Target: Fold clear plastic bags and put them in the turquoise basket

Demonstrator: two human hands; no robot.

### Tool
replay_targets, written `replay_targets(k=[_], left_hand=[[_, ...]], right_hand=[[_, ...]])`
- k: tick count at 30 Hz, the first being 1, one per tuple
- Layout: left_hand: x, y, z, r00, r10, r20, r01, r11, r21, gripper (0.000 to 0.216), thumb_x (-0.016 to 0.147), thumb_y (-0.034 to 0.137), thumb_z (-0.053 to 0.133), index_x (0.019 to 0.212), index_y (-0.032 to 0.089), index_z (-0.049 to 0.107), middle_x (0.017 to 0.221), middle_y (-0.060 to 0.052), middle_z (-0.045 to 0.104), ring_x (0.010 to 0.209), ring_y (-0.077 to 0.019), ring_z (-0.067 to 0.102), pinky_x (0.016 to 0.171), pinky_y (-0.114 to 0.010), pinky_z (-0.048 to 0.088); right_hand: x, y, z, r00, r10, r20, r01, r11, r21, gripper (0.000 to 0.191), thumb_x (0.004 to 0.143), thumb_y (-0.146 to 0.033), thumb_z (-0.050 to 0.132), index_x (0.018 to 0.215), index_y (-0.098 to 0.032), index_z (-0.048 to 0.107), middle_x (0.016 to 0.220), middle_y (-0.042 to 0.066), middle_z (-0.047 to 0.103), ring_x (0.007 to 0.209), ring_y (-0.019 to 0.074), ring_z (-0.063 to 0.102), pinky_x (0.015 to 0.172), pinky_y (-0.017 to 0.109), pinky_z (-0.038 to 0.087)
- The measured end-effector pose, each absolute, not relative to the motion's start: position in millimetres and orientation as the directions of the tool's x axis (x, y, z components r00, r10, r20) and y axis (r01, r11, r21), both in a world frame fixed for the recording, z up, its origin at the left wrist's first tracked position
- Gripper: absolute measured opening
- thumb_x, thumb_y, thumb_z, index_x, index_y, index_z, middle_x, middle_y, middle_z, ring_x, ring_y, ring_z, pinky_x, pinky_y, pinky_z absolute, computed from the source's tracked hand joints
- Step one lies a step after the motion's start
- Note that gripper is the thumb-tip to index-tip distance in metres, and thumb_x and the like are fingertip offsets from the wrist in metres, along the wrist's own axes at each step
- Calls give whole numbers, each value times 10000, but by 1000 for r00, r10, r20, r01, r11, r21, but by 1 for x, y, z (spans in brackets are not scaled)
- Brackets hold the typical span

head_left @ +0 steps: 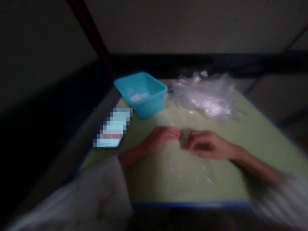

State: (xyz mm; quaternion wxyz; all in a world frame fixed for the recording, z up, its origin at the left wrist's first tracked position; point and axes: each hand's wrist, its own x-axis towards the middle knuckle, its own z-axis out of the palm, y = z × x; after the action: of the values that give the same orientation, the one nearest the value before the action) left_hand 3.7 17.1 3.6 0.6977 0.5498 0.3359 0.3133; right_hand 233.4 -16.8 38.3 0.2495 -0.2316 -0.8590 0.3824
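Observation:
A clear, flat plastic bag (190,175) lies on the table under and in front of both hands. My left hand (165,134) rests over its upper left part, with fingers stretched out and pointing right. Close by on the right, my right hand (208,146) is curled, thumb and fingertips drawn together. A blurred grey patch (185,134) lies between the two sets of fingertips; whether it is a small object or a shadow I cannot tell. What the right fingers pinch is hidden by blur.
The yellow-green table (255,134) has a blue edge. A turquoise basin (152,107) with whitish contents stands at the back left. A heap of clear plastic bags (209,96) lies back right. A pixelated phone-like slab (114,128) is at the left edge. Walls close in behind.

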Motion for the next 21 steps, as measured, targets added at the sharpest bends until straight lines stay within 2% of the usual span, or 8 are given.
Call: replay_targets(k=[1,3,7,11,17,21], left_hand=[[4,17,4,579,806,-123,-66,196,978,369,810,393,543,990,91,655,1010,-136,715,993,-242,659,959,-401,457],[4,17,5,587,801,-117,-61,188,980,354,811,380,542,991,98,658,1012,-131,717,986,-237,662,952,-393,463],[2,16,4,593,797,-112,-68,188,980,326,829,355,525,1002,115,662,1019,-123,717,985,-232,665,941,-386,470],[2,16,3,595,797,-107,-79,190,979,323,841,355,521,1000,114,667,1018,-130,716,992,-237,664,938,-389,470],[1,19,-1,601,793,-100,-70,177,982,303,837,336,535,999,122,674,1017,-121,718,978,-227,669,933,-379,478],[0,20,-2,612,786,-88,-76,169,983,298,839,321,518,997,124,676,1014,-113,719,974,-216,670,930,-373,483]], right_hand=[[233,-22,42,-821,517,241,197,654,-730,136,835,-282,625,777,-159,628,772,27,588,726,135,550,651,257,434],[230,-34,48,-907,402,129,225,719,-658,87,799,-241,652,752,-169,637,729,11,575,737,139,541,691,267,429],[224,-54,50,-952,305,28,250,825,-506,80,744,-220,662,682,-189,623,701,-7,574,716,144,527,757,296,428],[221,-62,47,-954,300,-6,282,889,-361,126,753,-164,582,629,-189,580,713,6,592,710,154,523,779,322,421],[220,-63,43,-955,297,-16,286,903,-321,96,727,-128,538,665,-186,582,729,16,601,696,157,522,770,339,419],[223,-59,48,-941,339,-16,315,853,-415,105,677,-89,533,657,-187,567,722,20,591,707,158,528,742,318,435]])
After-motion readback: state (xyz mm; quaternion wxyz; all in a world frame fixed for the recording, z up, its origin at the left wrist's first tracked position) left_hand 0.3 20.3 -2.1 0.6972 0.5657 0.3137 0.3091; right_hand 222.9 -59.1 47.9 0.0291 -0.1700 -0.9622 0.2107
